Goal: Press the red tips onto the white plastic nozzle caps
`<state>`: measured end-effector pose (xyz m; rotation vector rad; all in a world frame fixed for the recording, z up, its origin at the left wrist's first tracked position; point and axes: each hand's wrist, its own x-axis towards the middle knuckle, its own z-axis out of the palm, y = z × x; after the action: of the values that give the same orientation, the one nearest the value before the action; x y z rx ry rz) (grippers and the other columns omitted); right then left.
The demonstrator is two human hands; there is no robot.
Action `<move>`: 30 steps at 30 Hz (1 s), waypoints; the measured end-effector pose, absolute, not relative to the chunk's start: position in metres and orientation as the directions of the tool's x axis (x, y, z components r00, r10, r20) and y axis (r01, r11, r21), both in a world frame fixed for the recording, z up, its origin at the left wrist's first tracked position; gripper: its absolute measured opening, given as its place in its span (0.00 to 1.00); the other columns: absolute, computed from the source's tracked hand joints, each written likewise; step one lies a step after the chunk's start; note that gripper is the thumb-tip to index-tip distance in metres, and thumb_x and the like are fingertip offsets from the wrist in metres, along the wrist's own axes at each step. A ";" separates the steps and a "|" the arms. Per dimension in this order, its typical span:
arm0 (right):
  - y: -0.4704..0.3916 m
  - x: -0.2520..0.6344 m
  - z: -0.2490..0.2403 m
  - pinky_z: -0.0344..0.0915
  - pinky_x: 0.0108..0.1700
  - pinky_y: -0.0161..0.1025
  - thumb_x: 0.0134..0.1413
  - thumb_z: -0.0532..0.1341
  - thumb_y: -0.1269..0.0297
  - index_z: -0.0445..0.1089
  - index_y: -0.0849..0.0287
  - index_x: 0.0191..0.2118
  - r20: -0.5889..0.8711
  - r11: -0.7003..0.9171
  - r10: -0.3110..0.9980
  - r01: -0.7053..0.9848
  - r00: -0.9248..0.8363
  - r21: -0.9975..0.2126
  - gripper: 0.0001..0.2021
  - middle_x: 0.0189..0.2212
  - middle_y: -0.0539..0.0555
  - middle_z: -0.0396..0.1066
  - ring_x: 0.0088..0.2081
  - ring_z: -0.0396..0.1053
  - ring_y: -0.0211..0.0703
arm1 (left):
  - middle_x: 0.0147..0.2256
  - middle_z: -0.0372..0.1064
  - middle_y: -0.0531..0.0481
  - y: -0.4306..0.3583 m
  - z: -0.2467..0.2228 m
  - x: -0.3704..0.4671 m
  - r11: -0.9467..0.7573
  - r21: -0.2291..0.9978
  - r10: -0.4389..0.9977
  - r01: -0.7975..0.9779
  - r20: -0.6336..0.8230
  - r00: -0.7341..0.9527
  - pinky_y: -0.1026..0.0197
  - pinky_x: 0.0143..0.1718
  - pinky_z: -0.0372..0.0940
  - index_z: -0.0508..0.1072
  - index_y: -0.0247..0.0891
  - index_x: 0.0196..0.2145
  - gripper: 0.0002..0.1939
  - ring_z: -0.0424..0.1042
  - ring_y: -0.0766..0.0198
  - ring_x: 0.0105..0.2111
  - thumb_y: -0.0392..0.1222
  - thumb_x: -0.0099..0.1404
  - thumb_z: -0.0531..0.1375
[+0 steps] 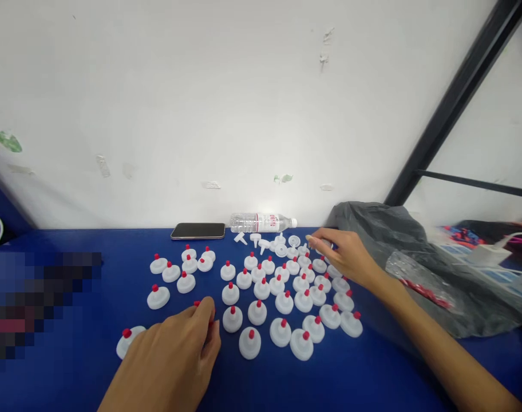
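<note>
Left hand (170, 346) curled (can't tell on what), right hand (349, 254) with unclear grip near bare white tops (281, 250); picking seems underway, next needing a neat pinch

I am holding my left hand (175, 349) near and curled, while my right hand (345, 254) is pointing leftward, farther forward.

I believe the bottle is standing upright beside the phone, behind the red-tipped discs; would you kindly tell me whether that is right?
Not quite: the head view shows the bottle lying on its side, not standing upright. It is indeed beside the phone, behind the red-tipped discs.
</note>
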<state>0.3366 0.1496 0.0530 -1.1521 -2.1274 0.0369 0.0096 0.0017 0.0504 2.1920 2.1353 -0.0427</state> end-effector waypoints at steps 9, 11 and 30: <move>0.115 0.299 0.053 0.61 0.32 0.35 0.69 0.63 0.40 0.56 0.52 0.34 0.570 0.799 0.588 0.521 -0.574 -0.299 0.24 0.33 0.49 0.71 0.30 0.66 0.39 | 0.38 0.84 0.59 -0.001 0.039 0.000 -0.437 0.086 0.776 0.895 0.538 0.328 0.60 0.19 0.64 0.78 0.50 0.45 0.19 0.81 0.64 0.24 0.46 0.82 0.46; 0.108 0.290 0.052 0.63 0.33 0.35 0.69 0.64 0.43 0.58 0.53 0.34 0.561 0.837 0.542 0.460 -0.625 -0.296 0.22 0.36 0.51 0.71 0.33 0.68 0.40 | 0.41 0.84 0.61 -0.001 0.039 0.000 -0.477 0.119 0.740 0.871 0.589 0.324 0.64 0.21 0.67 0.76 0.52 0.49 0.14 0.84 0.66 0.29 0.47 0.82 0.50; 0.074 0.253 0.052 0.77 0.50 0.39 0.76 0.60 0.68 0.71 0.59 0.47 0.701 0.973 0.171 0.231 -0.693 -0.009 0.03 0.49 0.58 0.82 0.44 0.79 0.42 | 0.41 0.84 0.62 0.004 0.042 0.007 -0.608 0.114 0.602 0.785 0.711 0.364 0.80 0.38 0.73 0.74 0.51 0.52 0.15 0.85 0.76 0.35 0.50 0.84 0.48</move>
<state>0.2530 0.0743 0.0518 -0.2796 -2.3508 -0.1025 0.0074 0.0040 0.0417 2.7883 1.4511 1.2671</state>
